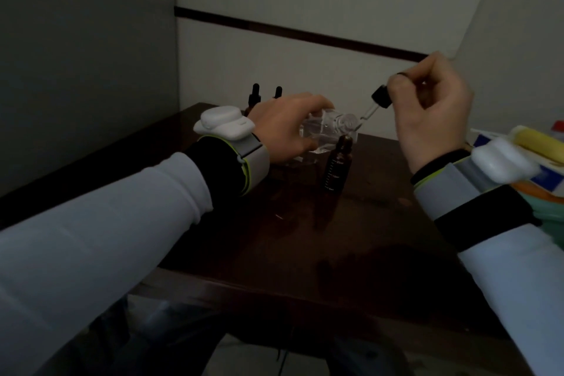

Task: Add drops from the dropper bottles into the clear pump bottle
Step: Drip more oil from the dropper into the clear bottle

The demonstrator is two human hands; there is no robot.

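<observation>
Clear pump bottle (329, 125): tilted, on dark table (305, 238), grasped by left hand (287, 128); dropper (380, 98): bulb pinched by right hand (433, 119), glass tip at the bottle's mouth; open amber bottle (337, 165): upright just before it; two capped dropper bottles (254, 98): behind it

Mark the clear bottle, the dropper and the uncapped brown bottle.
clear bottle (338, 123): head view, on its tilted shoulder near the neck.
dropper (381, 97): head view, on its black collar.
uncapped brown bottle (337, 168): head view, on its body by the scale marks.
</observation>
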